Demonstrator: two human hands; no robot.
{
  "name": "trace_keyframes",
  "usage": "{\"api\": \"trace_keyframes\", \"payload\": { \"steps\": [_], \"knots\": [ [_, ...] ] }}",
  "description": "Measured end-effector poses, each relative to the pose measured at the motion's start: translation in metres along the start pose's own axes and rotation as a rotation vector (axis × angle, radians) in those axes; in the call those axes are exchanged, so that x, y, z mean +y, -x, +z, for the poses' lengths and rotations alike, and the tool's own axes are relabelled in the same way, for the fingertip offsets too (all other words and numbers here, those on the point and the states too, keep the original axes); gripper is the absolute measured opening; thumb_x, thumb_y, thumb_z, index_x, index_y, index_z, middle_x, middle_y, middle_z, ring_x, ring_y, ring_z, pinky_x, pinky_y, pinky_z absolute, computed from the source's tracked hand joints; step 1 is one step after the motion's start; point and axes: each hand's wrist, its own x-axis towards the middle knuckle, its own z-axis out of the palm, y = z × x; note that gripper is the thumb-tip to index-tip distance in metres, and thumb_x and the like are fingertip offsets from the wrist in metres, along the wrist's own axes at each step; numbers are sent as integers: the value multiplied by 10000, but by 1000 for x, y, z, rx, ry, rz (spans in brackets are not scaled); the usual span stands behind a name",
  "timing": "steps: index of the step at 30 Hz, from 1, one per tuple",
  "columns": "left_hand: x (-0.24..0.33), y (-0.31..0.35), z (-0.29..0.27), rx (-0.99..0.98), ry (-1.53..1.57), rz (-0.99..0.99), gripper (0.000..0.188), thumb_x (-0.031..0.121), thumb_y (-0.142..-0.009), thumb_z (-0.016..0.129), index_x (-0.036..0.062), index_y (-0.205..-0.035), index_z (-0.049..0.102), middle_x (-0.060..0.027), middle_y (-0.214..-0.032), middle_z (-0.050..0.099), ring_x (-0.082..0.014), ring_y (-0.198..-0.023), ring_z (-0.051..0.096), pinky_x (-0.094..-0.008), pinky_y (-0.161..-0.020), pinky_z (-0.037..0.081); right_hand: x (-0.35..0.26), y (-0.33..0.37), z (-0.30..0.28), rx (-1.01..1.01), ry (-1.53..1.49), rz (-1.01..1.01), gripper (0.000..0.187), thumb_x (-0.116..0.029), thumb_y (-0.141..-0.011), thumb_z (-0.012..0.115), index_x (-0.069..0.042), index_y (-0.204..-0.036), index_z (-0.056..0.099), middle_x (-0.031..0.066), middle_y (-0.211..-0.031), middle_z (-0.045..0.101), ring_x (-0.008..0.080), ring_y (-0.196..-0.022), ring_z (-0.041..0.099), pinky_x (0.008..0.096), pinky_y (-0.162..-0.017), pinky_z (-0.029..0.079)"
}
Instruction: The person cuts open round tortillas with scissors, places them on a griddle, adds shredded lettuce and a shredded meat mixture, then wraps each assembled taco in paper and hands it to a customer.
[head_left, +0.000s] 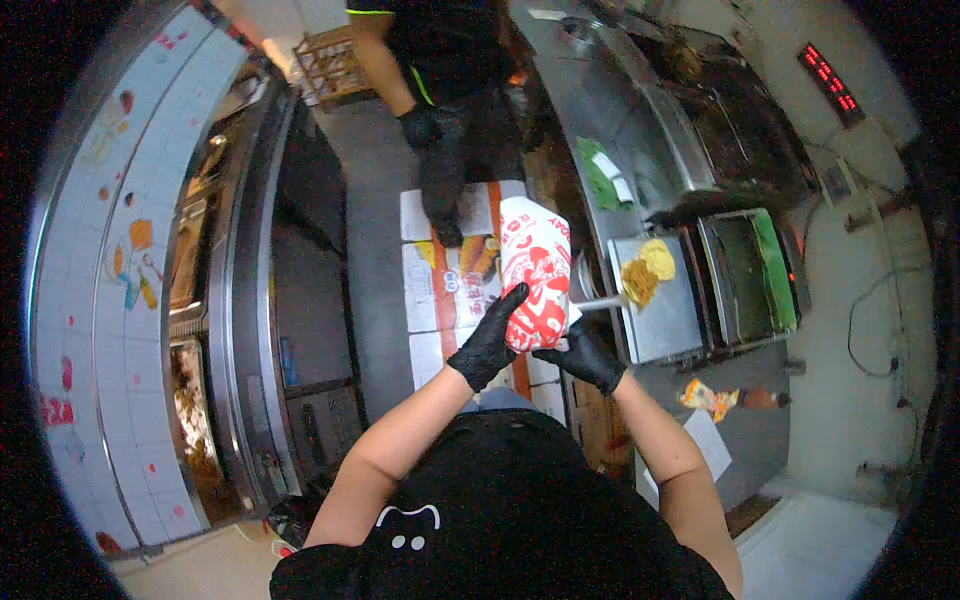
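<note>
Both of my hands, in black gloves, hold a white paper food bag (537,265) with red print in front of my body. The bag looks filled out and lies lengthwise away from me, its contents hidden. My left hand (488,340) grips its near left side, with the thumb on top of the print. At the near right corner, my right hand (588,360) closes on the bag's end, its fingertips partly hidden beneath it. To the right of the bag, a metal tray (660,325) on the counter carries yellow and brown flat food pieces (648,272).
Ahead stands a person (440,90) in dark clothes and a black glove. Flattened cardboard (425,290) covers the floor. Right of the tray is a griddle-like appliance (740,270) with a green edge; a yellow packet (710,398) lies nearer. Steel equipment (265,300) lines the left.
</note>
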Motion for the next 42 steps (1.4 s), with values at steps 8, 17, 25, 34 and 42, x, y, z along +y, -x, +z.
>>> {"api": "trace_keyframes", "payload": {
  "steps": [8, 17, 25, 34, 42],
  "knots": [
    [45, 62, 9, -209, -153, 70, 603, 255, -785, 668, 16, -1253, 374, -121, -1195, 524, -223, -1070, 538, -371, -925, 440, 1, -60, -31, -254, 108, -487, 290, -134, -619, 692, -28, -873, 604, 188, -897, 586, 375, -854, 552, 435, -749, 455],
    [55, 94, 39, -113, -1002, 380, 646, 222, -710, 737, 2, -1236, 435, -81, -1129, 567, -152, -1028, 531, -299, -929, 394, -77, -77, -38, -156, -374, -60, 396, -227, -916, 402, -61, -1271, 339, 104, -1232, 457, 226, -1126, 449, 373, -955, 371],
    [53, 106, 29, -17, -745, 295, 702, 193, -697, 744, -10, -1265, 385, -100, -1160, 545, -152, -1042, 527, -308, -928, 402, -36, -95, -42, 83, -347, -131, 398, -208, -826, 542, -57, -1176, 430, 90, -1071, 524, 216, -1010, 499, 344, -878, 403],
    [60, 123, 12, 123, -893, 430, 671, 161, -659, 756, 33, -1235, 437, -99, -1201, 504, -206, -1107, 476, -338, -948, 379, -150, -100, -44, -472, 704, -1046, 769, -224, -671, 679, -108, -1341, 320, 114, -1419, 268, 277, -1321, 238, 506, -1068, 130],
    [156, 223, -63, 261, -854, 415, 551, 135, -656, 749, 38, -1143, 511, -89, -1091, 557, -186, -1025, 517, -319, -905, 406, -200, -195, 127, -622, 739, -1233, 889, -312, -574, 719, -119, -1342, 317, 99, -1093, 543, 269, -999, 521, 611, -996, 203]
  ]
}}
